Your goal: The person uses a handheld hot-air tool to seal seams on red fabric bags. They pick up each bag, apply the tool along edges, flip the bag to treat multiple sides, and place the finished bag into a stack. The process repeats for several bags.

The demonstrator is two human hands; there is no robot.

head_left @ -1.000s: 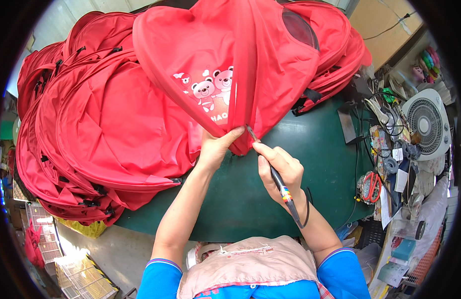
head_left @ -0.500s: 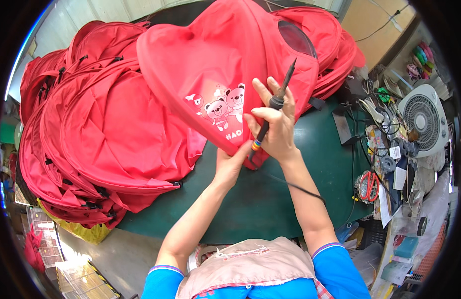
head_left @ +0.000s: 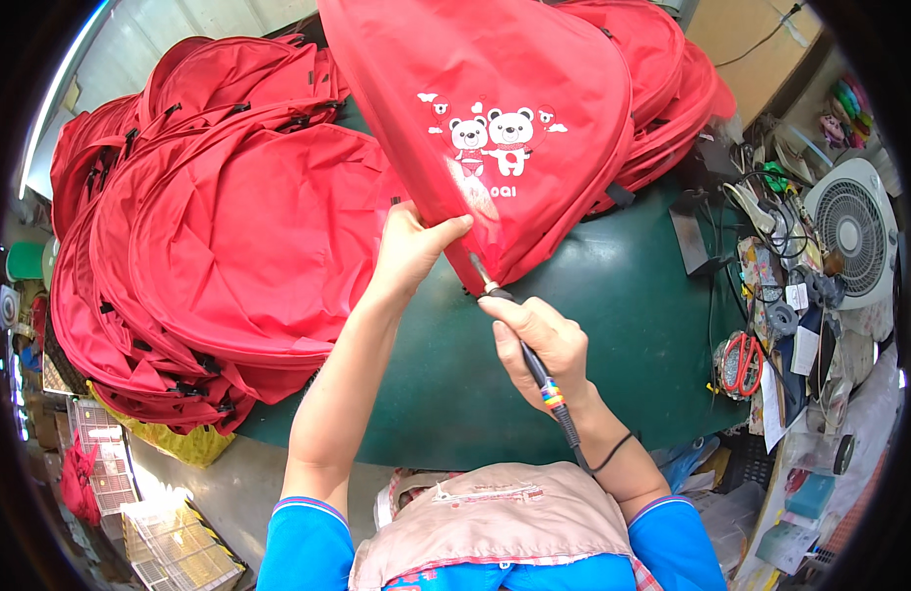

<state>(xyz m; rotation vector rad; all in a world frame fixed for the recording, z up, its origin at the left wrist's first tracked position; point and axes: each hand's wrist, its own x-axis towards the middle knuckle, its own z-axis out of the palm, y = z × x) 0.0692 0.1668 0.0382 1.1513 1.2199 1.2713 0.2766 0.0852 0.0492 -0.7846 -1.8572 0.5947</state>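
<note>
One big, pointed red cloth hood (head_left: 544,74) in your hands, lots more red cloth around you

You look to be partway through the work on this hood. The white, black and red bear picture (head_left: 511,153) is already on the front. What seems left is the pointed corner close to you, because your thin black tool with a metal tip and bright bands (head_left: 552,394) is aimed right there. I can't tell if that spot is finished, or if the tip is touching the cloth or just over it. Beside you sits a big, floppy heap of red cloth pieces with black clips (head_left: 229,246). I can't tell which of those are done and which are waiting.

The hood lies in front of you, over the far part of the smooth dark green table (head_left: 426,404). Its point comes down toward you, between your hands. Your left hand (head_left: 414,244) is on the left edge of the hood, a little above the point. It looks like it is pinching that edge, with the thumb on top, but some fingers are hidden. Your right hand (head_left: 544,345) is just below the point. Its fingers are curled around the tool, like holding a fat pencil, and the tip leans up toward the cloth
</note>
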